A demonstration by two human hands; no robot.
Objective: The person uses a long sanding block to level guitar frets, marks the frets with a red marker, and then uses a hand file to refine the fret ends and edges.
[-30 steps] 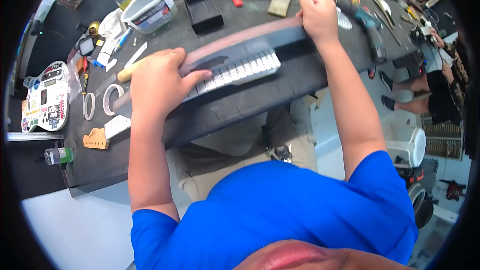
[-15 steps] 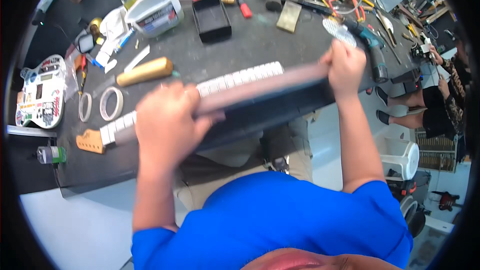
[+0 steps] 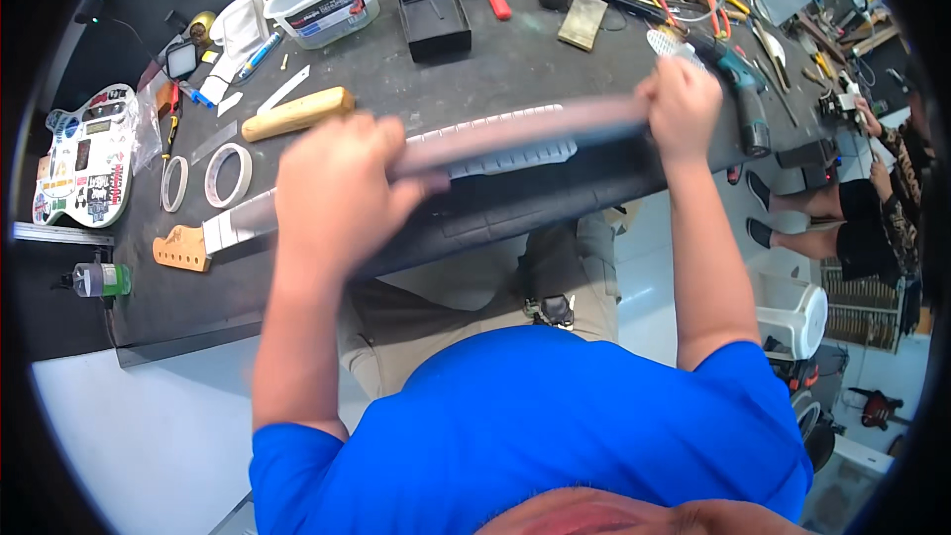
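A guitar neck [image 3: 515, 156] lies across the near part of the bench, its fretboard covered in pale tape between the frets. Its light wooden headstock [image 3: 181, 249] points to the left. Over the neck runs a long straight brownish bar [image 3: 525, 133], smeared by motion. My left hand [image 3: 342, 183] is closed round the bar's left part, thumb toward the near side. At the far right end, my right hand [image 3: 684, 109] grips the bar in a fist. Whether the bar touches the frets along its whole length I cannot tell.
Behind the neck are a wooden block [image 3: 297, 114], tape rolls [image 3: 229, 175], a black box [image 3: 434, 25] and a white tub [image 3: 322, 10]. A cordless drill [image 3: 745, 94] lies right of my right hand. A white guitar body [image 3: 87, 159] is far left. Another person [image 3: 872, 198] stands at right.
The bar has shifted toward the far side over the neck, so taped fretboard now shows on both sides of it. Both hands keep their grip. The whole view has moved slightly.
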